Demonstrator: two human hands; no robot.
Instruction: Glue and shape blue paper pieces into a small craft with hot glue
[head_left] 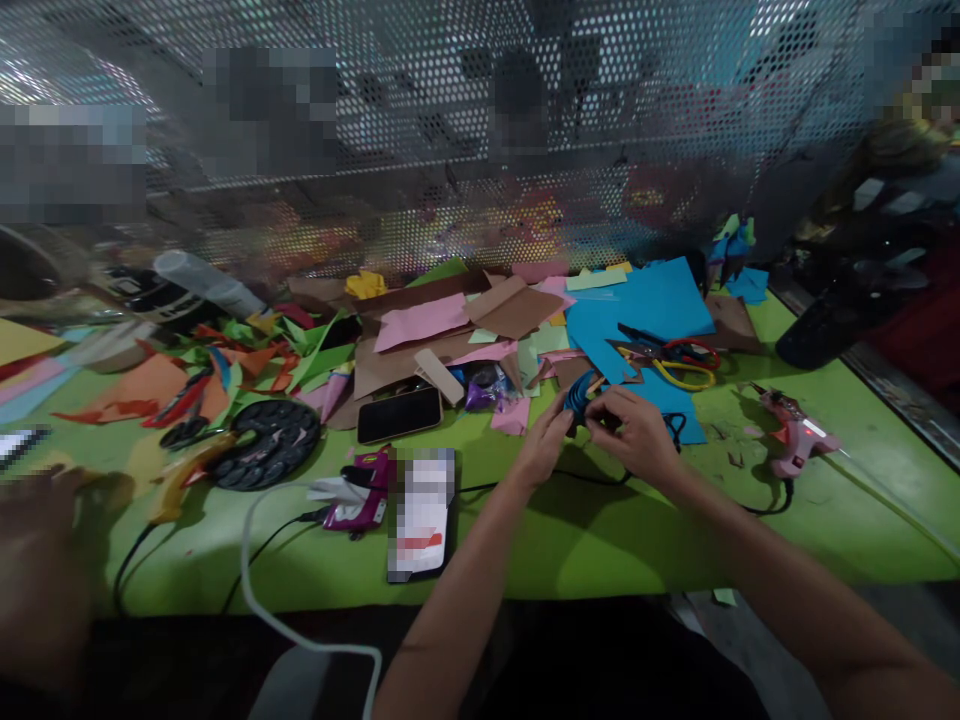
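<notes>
Both my hands meet over the green table (585, 540), right of centre. My left hand (541, 447) and my right hand (637, 432) together pinch a small rolled piece of blue paper (577, 392) between the fingertips. A black cord (600, 478) runs under my hands. Just behind them lies a large blue paper sheet (652, 300) with red-and-yellow scissors (679, 360) on it.
A pink glue gun (796, 436) rests to the right. Two phones (399, 413) (421, 512), a purple glue gun (364, 500) and a dark round tray (268, 442) lie to the left among several paper scraps (420, 330). A perforated metal screen (480, 130) backs the table.
</notes>
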